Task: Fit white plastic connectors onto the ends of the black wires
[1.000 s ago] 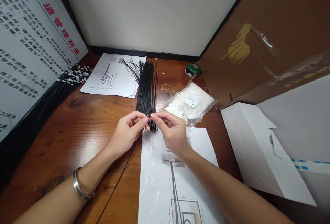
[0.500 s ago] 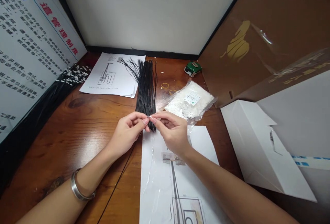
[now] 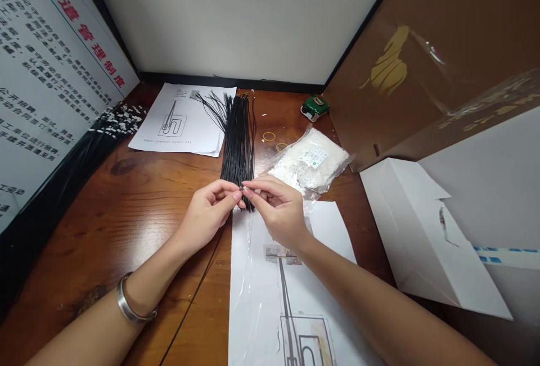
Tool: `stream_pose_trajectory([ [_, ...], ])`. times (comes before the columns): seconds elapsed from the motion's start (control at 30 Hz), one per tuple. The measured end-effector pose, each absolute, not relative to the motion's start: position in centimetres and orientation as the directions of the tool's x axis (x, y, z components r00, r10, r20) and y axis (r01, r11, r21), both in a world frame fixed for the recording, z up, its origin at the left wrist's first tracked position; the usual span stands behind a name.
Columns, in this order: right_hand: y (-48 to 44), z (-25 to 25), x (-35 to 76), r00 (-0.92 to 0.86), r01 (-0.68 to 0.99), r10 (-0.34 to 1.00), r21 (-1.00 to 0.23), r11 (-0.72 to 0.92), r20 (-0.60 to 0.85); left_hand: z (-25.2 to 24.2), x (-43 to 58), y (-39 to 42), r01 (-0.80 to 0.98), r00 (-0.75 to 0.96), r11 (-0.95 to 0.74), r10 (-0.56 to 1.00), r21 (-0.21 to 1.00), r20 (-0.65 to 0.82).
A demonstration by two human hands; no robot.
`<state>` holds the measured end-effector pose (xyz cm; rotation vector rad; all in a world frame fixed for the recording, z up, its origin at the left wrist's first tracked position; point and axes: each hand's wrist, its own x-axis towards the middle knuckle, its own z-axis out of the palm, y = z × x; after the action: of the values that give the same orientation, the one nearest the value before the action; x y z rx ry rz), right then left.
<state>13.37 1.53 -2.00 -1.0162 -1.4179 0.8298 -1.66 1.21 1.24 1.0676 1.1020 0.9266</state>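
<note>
Fingers (image 3: pixel 231 202) of the left hand (image 3: pixel 206 211) pinch a thin black wire (image 3: pixel 189 301) trailing toward the glossy wooden surface's (image 3: pixel 105 208) near edge; the right hand's (image 3: pixel 283 211) meet them, clamped on a tiny pale piece (image 3: pixel 243 188). Beyond, a straight wire bundle (image 3: pixel 238 141) nears the far edge, below a smooth grey panel (image 3: pixel 253 17), beside a crinkled plastic bag (image 3: pixel 291 166).

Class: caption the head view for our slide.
Left hand and right hand meet, pinching, over bundled black wires, beside a plastic bag of white pieces.

We found our left hand (image 3: pixel 208 214) pinched, its fingertips just beside those of our right hand (image 3: pixel 282 211), likewise pinched; both forearms (image 3: pixel 358 293) angled outward behind.
</note>
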Motion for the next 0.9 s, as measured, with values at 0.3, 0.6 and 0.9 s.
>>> stream_pose_trajectory([
  [0.3,1.24,-1.42,13.08,0.021,-0.045,0.982,-0.981,0.186,0.185,1.11,-1.7,1.25,-0.051,0.217,0.226,0.953,0.973,-0.21],
  [0.6,1.22,-1.54,13.21,0.03,-0.029,0.984,-0.984,0.175,0.174,1.02,-1.81,1.25,-0.023,0.225,0.191,0.957,0.981,-0.181],
  [0.9,1.31,-1.62,13.32,-0.005,0.006,0.983,-0.983,0.182,0.182,1.08,-1.71,1.16,-0.083,0.204,0.22,0.959,0.972,-0.199],
])
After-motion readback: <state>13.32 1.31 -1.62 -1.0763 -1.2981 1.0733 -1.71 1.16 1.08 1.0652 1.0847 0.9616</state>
